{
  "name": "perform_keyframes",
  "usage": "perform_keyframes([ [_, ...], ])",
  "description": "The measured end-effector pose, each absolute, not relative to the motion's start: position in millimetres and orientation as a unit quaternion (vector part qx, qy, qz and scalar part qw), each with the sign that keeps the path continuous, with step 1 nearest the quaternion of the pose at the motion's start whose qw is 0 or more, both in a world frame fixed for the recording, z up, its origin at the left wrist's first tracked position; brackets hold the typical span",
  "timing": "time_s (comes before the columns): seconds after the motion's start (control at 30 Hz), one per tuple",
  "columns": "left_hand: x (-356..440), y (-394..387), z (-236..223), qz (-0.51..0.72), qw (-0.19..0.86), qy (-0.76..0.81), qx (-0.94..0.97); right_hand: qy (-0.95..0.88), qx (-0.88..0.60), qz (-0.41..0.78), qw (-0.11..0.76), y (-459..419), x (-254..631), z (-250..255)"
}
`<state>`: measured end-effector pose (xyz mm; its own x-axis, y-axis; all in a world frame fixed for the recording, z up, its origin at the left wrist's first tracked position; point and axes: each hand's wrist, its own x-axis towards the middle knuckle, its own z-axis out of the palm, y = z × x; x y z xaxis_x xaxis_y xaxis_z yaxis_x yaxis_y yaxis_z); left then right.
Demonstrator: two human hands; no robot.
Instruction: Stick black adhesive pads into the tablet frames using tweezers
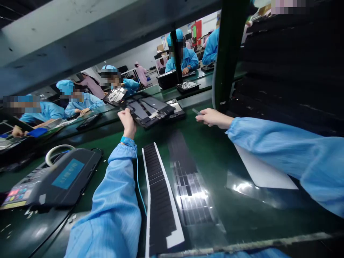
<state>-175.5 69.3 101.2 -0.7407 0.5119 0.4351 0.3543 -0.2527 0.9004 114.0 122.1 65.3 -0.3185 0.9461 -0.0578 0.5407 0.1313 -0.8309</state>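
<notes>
My left hand (pixel 127 122) grips the left edge of an opened tablet (pixel 150 109), whose dark batteries and inner parts face up, tilted over the green bench. Behind its right end sits another opened device (pixel 176 107). My right hand (pixel 213 117) is closed round a thin greyish strip-like piece (pixel 197 111), its kind not clear. Below my hands lie a white-backed sheet of black strips (pixel 158 179) and a clear sheet with dark rectangular pieces (pixel 189 186). A blue wristband (pixel 127 141) with a cord circles my left wrist.
A dark tape-dispenser-like machine (pixel 72 175) stands at left, with a cable running forward. White paper (pixel 263 168) lies under my right sleeve. A green post (pixel 228 53) rises beyond my right hand. Across the bench a conveyor (pixel 206 80) carries devices, with several co-workers in blue behind it.
</notes>
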Motion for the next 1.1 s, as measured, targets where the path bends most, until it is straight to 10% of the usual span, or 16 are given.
perform_keyframes([
  [0.47, -230.8, 114.5, 18.5, 0.498, 0.254, 0.755, 0.343, -0.617, -0.593, 0.462, 0.232, 211.0, 14.0, 22.9],
  [0.83, -168.7, 91.2, 68.2, 0.467, 0.331, 0.636, 0.518, -0.476, -0.464, 0.62, 0.417, 165.0, 32.6, 80.0],
  [1.1, -102.2, -9.7, 95.3, 0.098, 0.27, 0.508, 0.812, -0.439, -0.454, 0.651, 0.421, 31.8, 164.5, 85.1],
])
